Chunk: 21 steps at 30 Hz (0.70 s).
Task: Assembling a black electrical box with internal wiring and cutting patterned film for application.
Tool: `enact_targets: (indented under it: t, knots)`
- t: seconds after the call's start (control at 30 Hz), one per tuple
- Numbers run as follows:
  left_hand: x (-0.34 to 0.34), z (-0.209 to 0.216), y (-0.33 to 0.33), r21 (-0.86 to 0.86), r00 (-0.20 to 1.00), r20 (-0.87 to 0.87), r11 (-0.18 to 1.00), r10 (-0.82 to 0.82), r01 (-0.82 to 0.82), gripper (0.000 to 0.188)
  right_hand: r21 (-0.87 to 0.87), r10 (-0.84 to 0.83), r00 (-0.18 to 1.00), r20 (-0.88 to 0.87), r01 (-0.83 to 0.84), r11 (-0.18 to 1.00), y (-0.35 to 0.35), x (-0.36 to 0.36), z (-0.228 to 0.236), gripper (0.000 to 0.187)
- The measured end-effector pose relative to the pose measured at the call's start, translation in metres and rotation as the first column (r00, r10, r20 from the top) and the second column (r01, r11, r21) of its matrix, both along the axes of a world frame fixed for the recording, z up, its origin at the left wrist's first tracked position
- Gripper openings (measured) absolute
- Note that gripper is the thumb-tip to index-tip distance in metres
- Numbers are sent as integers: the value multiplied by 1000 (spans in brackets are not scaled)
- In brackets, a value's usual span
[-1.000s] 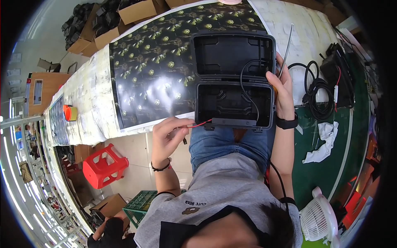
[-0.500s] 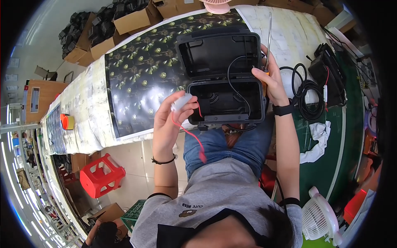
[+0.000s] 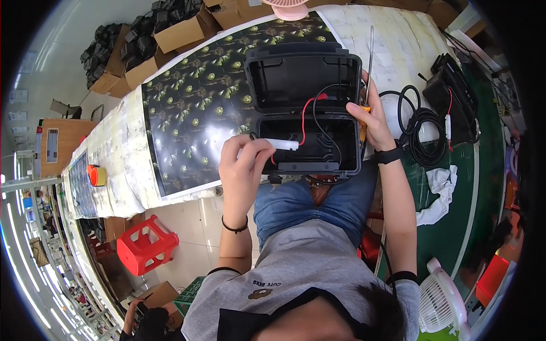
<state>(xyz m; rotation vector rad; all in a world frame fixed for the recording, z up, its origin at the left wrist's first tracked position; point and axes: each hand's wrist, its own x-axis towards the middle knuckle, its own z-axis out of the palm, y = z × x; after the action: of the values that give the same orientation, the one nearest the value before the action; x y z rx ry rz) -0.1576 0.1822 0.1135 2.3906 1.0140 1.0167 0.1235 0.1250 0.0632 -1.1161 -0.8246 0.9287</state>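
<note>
left hand (image 3: 242,170): fingers closed on white tube (image 3: 280,144); guide it steadily into black case (image 3: 307,113).
right hand (image 3: 372,122): grips screwdriver (image 3: 368,68), steadying case's right edge.

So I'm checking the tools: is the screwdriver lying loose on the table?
No, the right hand grips the screwdriver beside the open black case.

I had my left hand (image 3: 243,165) raised with the fingers pinched together, forearm bent up from the lower edge. My right hand (image 3: 372,116) was curled shut, its arm stretched nearly straight, wrist banded in black.
</note>
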Motion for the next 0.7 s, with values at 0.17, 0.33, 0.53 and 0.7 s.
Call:
enact_targets:
  t: [0.17, 0.33, 0.53, 0.7]
  knots:
    - [5, 10, -7, -26, 978, -71, 980, -198, 197, 28, 44, 1, 1000, -19, 0, 999, 2, -3, -3, 80]
    - [17, 19, -14, -25, 904, -255, 937, -342, 348, 57, 8, 29, 1000, -3, -29, 1000, -1, 0, -3, 79]
    - [16, 7, -16, -30, 828, -444, 929, -342, 368, 50, 44, 3, 1000, 28, -4, 999, 1, -1, -6, 79]
    - [13, 7, -14, 47, 847, -458, 945, -268, 325, 47, -2, 43, 999, 28, -42, 999, -3, 2, -8, 80]
